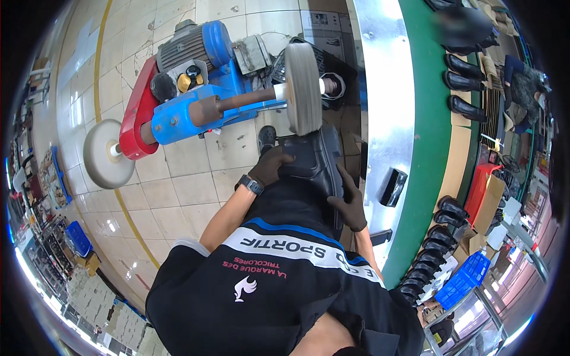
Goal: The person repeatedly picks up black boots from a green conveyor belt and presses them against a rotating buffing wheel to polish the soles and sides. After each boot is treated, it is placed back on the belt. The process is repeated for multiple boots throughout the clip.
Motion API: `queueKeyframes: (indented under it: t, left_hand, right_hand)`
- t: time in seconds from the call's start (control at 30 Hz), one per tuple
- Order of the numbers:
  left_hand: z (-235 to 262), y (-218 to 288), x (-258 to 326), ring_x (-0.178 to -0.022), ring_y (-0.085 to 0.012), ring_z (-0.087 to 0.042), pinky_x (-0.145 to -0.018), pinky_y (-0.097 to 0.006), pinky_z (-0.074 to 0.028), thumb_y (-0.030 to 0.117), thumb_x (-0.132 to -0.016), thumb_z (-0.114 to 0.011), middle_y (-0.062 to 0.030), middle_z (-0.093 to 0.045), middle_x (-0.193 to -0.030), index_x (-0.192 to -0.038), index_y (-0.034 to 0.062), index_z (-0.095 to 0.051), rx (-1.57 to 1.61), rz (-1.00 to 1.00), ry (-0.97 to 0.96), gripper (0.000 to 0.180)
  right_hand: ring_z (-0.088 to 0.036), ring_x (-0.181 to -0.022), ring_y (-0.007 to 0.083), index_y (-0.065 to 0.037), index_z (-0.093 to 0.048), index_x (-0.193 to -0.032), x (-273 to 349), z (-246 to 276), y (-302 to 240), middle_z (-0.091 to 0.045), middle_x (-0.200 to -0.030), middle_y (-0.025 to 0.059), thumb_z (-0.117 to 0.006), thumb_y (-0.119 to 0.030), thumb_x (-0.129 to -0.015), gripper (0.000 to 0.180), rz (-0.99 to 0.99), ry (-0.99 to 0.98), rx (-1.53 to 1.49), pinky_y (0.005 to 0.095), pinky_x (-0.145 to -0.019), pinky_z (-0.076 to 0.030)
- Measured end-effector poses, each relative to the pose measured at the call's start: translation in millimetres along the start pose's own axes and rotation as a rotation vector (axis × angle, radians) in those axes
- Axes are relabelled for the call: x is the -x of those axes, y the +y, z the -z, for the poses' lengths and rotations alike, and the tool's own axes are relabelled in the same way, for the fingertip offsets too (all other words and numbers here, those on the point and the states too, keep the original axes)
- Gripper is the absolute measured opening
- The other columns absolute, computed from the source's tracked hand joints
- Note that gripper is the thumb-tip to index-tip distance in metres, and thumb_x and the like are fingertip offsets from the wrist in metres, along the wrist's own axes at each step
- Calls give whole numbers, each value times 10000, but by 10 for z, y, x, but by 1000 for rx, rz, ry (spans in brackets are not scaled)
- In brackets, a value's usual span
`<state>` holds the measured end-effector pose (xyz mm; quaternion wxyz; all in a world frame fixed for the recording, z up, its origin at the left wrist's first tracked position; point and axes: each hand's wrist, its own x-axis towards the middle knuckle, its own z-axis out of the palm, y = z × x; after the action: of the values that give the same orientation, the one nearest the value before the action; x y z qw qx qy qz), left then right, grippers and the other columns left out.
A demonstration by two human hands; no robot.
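A black leather shoe (300, 159) with a thick sole is held between my two hands, just under the buffing wheel (304, 89). The wheel's lower rim overlaps the shoe's far end; whether they touch I cannot tell. My left hand (270, 167), in a dark glove, grips the shoe's left side, with a watch on that wrist. On the other side, my gloved right hand (351, 204) presses along the sole edge, thumb toward me. A brown shaft (246, 102) carries the wheel out from the blue and red machine (178, 121).
A second, pale wheel (108, 154) sits at the machine's left end. To my right runs a metal-topped bench (389, 113) with a small black block (392, 187). Beyond it, black shoes (466, 82) line a green surface (424, 154), near a blue crate (464, 279).
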<state>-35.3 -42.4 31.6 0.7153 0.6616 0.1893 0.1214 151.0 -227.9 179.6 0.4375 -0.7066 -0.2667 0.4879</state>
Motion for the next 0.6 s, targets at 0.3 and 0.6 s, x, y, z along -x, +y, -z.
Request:
queueKeyframes:
  t: [0.3, 0.6]
  left_hand:
    - [329, -299, -394, -1014, -305, -594, -936, -343, -456, 102, -840, -605, -127, -633, -1040, -1068, 44, -627, -341, -122, 22, 237]
    - [343, -823, -634, -1100, -365, -583, -955, -389, -454, -43, -726, -644, -191, -630, -1108, -1051, 16, -658, -338, -142, -153, 330]
  right_hand:
    - [-625, -1073, 183, 20, -558, -1296, -513, -113, 571, -637, -1212, 134, -564, -362, -931, 529, -270, 204, -420, 302, -970, -463]
    - [-676, -944, 211, 26, -594, -1211, -743, 87, 402, -672, -1092, 136, -593, -319, -882, 476, -418, 188, -847, 308, -847, -534]
